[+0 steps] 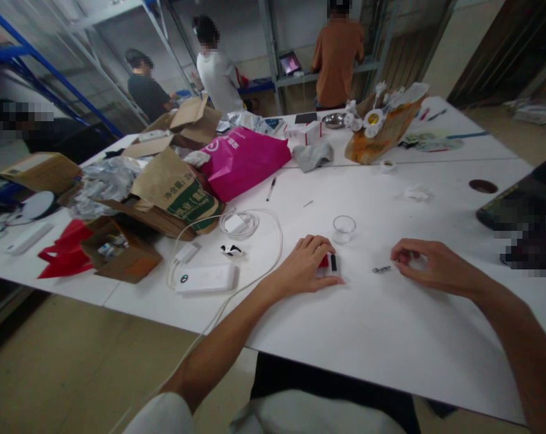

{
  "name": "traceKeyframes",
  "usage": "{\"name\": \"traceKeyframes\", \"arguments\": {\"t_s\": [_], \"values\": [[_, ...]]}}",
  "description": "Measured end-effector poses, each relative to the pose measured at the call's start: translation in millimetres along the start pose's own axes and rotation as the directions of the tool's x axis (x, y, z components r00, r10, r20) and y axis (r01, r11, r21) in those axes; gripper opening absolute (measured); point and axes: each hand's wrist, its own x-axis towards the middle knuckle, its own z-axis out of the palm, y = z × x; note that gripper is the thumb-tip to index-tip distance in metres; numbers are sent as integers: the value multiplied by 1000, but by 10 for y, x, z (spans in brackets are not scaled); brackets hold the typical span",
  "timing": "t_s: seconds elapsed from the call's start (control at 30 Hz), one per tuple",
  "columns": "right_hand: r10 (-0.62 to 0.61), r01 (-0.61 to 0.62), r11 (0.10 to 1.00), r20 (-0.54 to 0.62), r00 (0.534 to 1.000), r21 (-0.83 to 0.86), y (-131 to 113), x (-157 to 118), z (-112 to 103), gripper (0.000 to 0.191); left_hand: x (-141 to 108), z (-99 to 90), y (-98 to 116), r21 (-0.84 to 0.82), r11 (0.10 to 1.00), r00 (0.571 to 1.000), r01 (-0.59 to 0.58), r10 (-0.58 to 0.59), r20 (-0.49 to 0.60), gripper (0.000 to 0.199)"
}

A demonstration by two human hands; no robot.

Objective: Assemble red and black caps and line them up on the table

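Note:
My left hand [306, 265] is closed around a small red, white and black box-like object [333, 263] on the white table. The palm and fingers hide much of it. My right hand [420, 260] is curled, thumb and forefinger drawn together low over the tabletop. Whatever lies between those fingertips is too small to make out. Just left of them lie several tiny dark metallic pieces [381, 269]. A small clear cup [344, 232] stands beyond the box, between both hands.
Left of my arm lie a white power bank [206, 279] and a looped white cable [254, 226]. Farther back are a magenta bag [248, 160], a brown paper bag [173, 190] and a pen [271, 189]. A dark object [521, 199] sits at right. Several people are in the background.

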Motion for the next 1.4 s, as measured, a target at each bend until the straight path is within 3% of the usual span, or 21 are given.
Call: {"name": "traceKeyframes", "arguments": {"t_s": [0.43,1.4], "values": [[-32,32,999,41,999,11,-97,5,14,11,-7,36,-42,138,990,1000,-12,10,14,70],[-43,42,999,37,998,9,-111,7,41,12,-19,43,-84,168,986,1000,13,-14,5,68]]}}
